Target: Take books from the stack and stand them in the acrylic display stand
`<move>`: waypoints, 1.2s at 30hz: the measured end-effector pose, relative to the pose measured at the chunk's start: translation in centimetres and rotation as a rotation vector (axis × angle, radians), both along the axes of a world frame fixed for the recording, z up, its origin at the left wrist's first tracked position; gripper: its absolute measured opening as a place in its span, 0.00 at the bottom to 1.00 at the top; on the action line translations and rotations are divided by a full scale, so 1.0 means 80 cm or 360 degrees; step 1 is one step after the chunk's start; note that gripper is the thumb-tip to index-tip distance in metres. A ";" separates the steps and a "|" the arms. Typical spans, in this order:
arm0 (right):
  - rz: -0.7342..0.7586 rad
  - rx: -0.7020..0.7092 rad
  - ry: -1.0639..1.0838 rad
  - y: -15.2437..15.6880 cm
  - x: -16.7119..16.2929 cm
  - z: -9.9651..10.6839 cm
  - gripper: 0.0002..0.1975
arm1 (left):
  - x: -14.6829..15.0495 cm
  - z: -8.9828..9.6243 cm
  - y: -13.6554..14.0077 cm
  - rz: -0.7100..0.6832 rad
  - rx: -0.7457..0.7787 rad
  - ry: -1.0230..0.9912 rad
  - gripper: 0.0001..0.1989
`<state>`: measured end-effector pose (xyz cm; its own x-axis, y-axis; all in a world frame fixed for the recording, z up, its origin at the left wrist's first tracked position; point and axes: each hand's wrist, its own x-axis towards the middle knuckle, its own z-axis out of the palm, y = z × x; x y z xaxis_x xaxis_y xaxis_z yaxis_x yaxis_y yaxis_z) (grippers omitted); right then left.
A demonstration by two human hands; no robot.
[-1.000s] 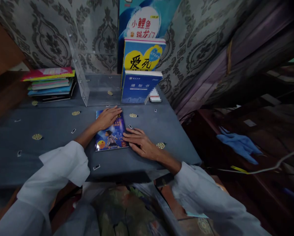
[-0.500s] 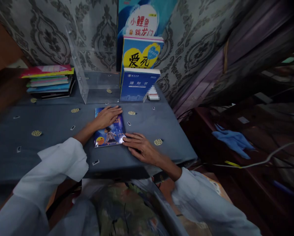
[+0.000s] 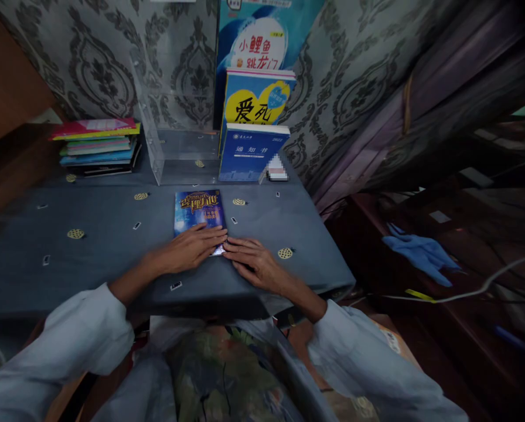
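Note:
A small blue book [image 3: 200, 206] with gold lettering lies closed and flat on the dark grey tablecloth [image 3: 113, 252]. Across the lower part of its cover rests my left hand [image 3: 194, 247], fingers stretched out and hiding the picture there. My right hand [image 3: 256, 262] lies at the book's lower right corner, fingertips by its edge and beside the left fingertips. Its fingers are extended too. Neither hand grips anything.
Behind the book stands a clear acrylic rack [image 3: 186, 170], with several books upright at its right, a blue booklet [image 3: 251, 153] in front. A stack of books [image 3: 99, 146] sits back left. Right of the table, a blue cloth [image 3: 423, 252] lies on a dark red surface.
My left hand has slid down the cover toward me, uncovering the gold title and covering the picture below. The right hand stays at the corner. The view has shifted slightly.

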<state>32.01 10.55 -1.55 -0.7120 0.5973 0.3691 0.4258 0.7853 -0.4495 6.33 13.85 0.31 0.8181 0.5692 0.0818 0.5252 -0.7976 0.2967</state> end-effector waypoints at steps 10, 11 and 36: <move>0.0022 0.0042 0.0019 0.000 0.001 0.000 0.19 | -0.048 -0.020 -0.032 0.0614 0.0134 -0.0003 0.26; 0.0021 0.0037 0.0027 0.001 0.001 -0.001 0.20 | -0.055 -0.020 -0.031 0.0657 0.0130 -0.0007 0.26; -0.0094 -0.0337 0.0212 -0.003 0.006 0.005 0.24 | 0.037 -0.029 -0.103 0.0318 0.0546 -0.0017 0.23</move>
<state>32.45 10.28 -1.14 -0.6271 0.7104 0.3194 0.3941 0.6431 -0.6566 9.26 5.59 -2.00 0.6920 0.6555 0.3025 0.6786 -0.7336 0.0372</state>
